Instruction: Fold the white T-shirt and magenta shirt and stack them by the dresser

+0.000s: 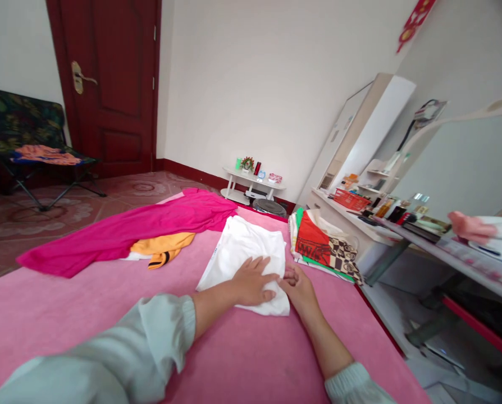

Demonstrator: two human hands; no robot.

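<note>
A folded white garment [251, 238] lies on the pink bedspread [242, 359] in front of me; its exact kind does not show. My left hand [254, 282] rests flat on its near half, fingers spread. At the garment's right edge, my right hand [297, 286] has its fingers curled in and closed on the cloth, the thumb close to the left hand's thumb. Beyond, to the left, a long magenta garment [150, 227] is spread out, with a yellow garment [164, 247] partly under it. On the right sits a stack of folded clothes [314, 241], red and patterned on top.
A dressing table [381, 230] with a red basket [351, 199] and bottles stands along the right side. Past the bed's far edge is a low white table [251, 178]. A folding chair [27, 146] with clothing on it stands at the left by a door [108, 84].
</note>
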